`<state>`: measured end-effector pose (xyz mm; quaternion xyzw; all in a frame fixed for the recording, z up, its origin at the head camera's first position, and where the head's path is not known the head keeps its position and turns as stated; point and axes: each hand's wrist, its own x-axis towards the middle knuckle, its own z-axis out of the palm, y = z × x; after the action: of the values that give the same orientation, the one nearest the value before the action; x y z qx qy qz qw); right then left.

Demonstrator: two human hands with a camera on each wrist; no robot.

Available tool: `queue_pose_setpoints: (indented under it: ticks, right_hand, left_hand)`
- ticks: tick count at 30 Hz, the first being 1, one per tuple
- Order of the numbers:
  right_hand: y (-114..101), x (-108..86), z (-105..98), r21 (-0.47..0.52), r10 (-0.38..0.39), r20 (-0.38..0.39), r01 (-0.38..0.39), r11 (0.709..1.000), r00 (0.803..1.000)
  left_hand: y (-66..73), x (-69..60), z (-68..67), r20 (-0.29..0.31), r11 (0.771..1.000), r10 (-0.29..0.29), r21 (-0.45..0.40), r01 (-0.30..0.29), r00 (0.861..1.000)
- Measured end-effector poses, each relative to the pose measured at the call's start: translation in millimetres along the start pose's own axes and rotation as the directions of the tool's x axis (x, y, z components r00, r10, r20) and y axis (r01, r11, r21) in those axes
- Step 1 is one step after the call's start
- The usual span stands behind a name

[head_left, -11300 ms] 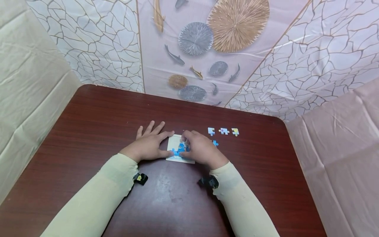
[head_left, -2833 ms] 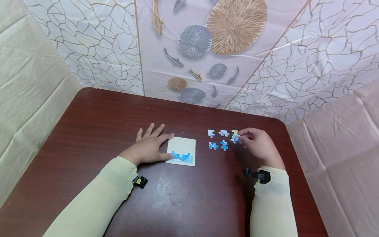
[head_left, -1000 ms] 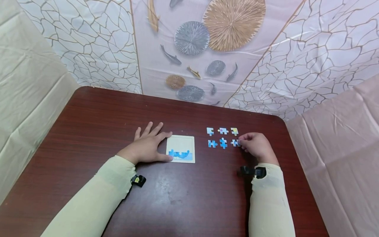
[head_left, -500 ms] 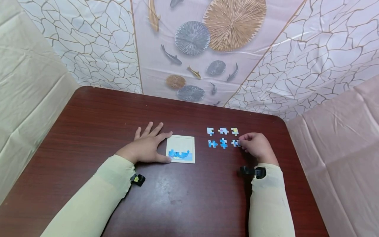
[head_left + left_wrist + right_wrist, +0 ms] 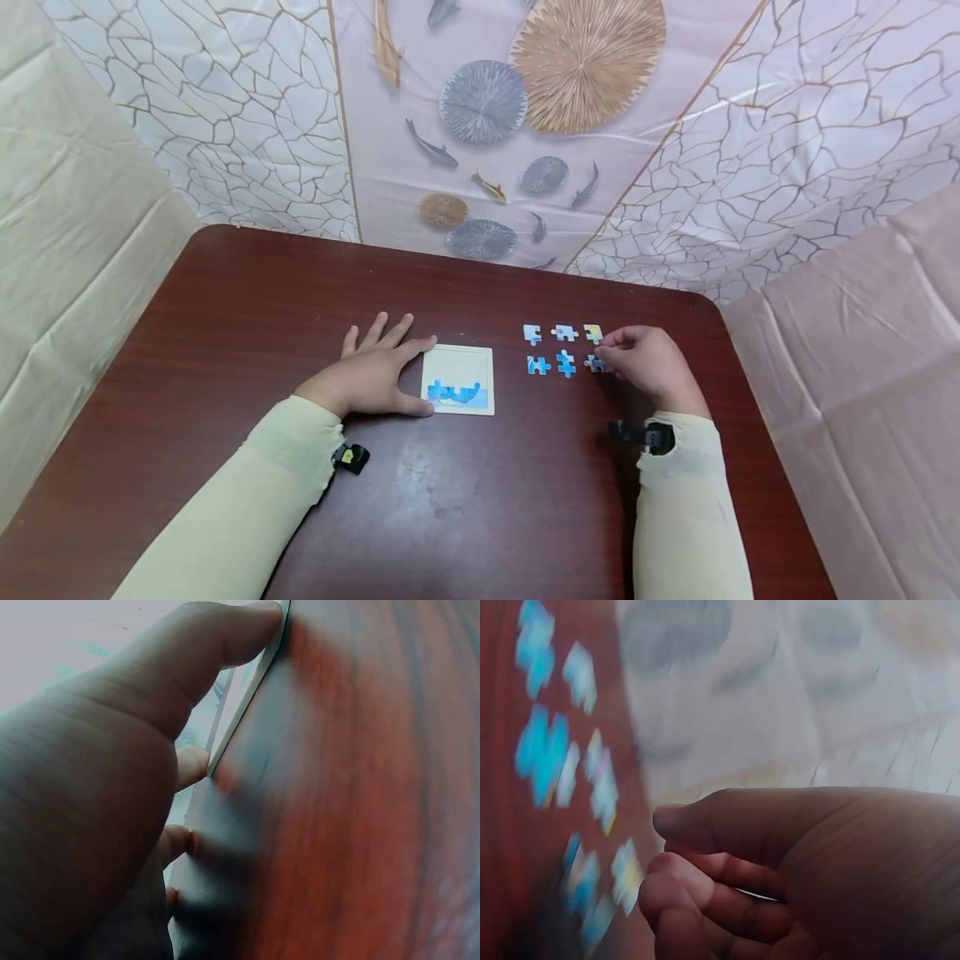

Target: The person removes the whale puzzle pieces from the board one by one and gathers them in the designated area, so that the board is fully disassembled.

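Observation:
A square puzzle board (image 5: 459,363) lies flat mid-table, with a blue printed strip of puzzle along its lower part. My left hand (image 5: 360,379) rests at its left edge, fingers spread, thumb and index finger touching the left corners. To the right, several loose jigsaw pieces lie in two rows of three. My right hand (image 5: 651,367) hovers at the lower right piece (image 5: 595,363), partly covering it. In the right wrist view, the thumb (image 5: 686,825) and fingers are loosely bent, with nothing visible between them. A yellow-marked piece (image 5: 593,333) lies just above, in the upper row.
The dark red wooden table (image 5: 480,517) has rounded far corners. Patterned cloth (image 5: 480,150) hangs behind it, and plain pale cloth (image 5: 862,367) borders the sides. A small black device (image 5: 652,437) sits on the right wrist.
Since the earliest frame, my right hand has gone from the board to the right, and more pieces lie there in rows. Just now it has risen slightly off the lower right piece.

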<state>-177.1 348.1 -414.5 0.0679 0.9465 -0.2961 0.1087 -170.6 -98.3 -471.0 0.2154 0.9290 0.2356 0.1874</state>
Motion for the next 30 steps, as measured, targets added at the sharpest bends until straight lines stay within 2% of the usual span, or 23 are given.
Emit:
queue_pose_setpoints:
  ticks: [3, 7, 11, 14, 19, 25, 27, 30]
  right_hand:
    - [-32, -10.6, 3, -0.042, -0.110, -0.002, 0.109, 0.993, 0.994]
    - [-78, -23.1, 21, -0.050, -0.242, 0.027, 0.243, 0.969, 0.970]
    - [-115, -31.1, 48, -0.040, -0.332, 0.096, 0.337, 0.941, 0.939]
    - [-135, -33.6, 68, -0.038, -0.374, 0.153, 0.383, 0.923, 0.915]
    - [-152, -33.0, 98, -0.045, -0.420, 0.243, 0.443, 0.895, 0.874]
    - [-153, -26.7, 126, -0.072, -0.470, 0.274, 0.506, 0.860, 0.839]
    - [-153, -25.0, 132, -0.073, -0.480, 0.282, 0.517, 0.853, 0.831]
    - [-153, -24.3, 138, -0.069, -0.473, 0.293, 0.512, 0.856, 0.831]
  left_hand:
    - [-0.9, 0.5, 1.1, -0.004, 1.000, -0.001, 0.004, 0.001, 1.000]
    - [-1.9, 1.6, 1.6, -0.007, 1.000, -0.001, 0.008, 0.002, 1.000]
    - [-1.6, 1.3, 0.7, -0.002, 1.000, -0.004, 0.009, 0.004, 1.000]
    - [-1.4, 1.0, 0.2, -0.001, 1.000, -0.009, 0.012, 0.009, 1.000]
    - [-1.2, 0.1, 0.4, -0.001, 1.000, -0.006, 0.009, 0.006, 1.000]
    - [-2.5, 1.6, 1.7, -0.002, 1.000, 0.001, 0.004, -0.001, 1.000]
    - [-2.9, 2.0, 1.8, -0.002, 1.000, 0.001, 0.003, -0.001, 1.000]
    - [-3.0, 1.9, 1.5, -0.002, 1.000, 0.002, 0.003, -0.002, 1.000]
